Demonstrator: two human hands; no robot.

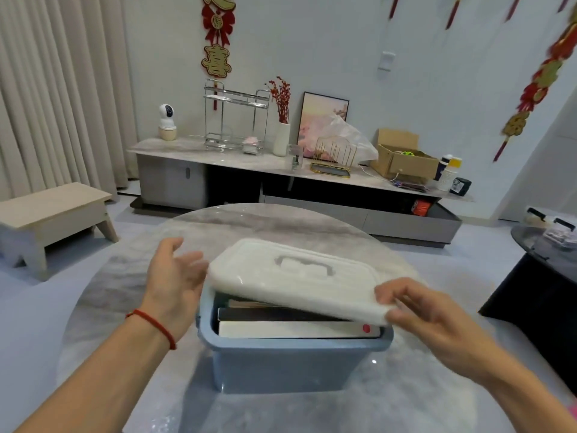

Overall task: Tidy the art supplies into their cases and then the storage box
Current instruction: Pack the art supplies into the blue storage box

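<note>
Head view: we are finding the blue storage box (pixel 290 364) standing on the round marble table (pixel 125 276), with flat cases (pixel 296 327) already lying inside. The white lid (pixel 296 279) is sitting tilted over the opening, not seated. Our right hand (pixel 427 320) is pinching its near right corner; our left hand (pixel 175 276) is hovering spread beside its left edge. We are judging packing done and closing left.

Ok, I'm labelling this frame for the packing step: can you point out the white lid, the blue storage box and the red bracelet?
white lid (pixel 299 276): head view, on its top surface beside the recessed handle.
blue storage box (pixel 290 367): head view, on its front wall.
red bracelet (pixel 153 323): head view, on the cord across the left wrist.
</note>
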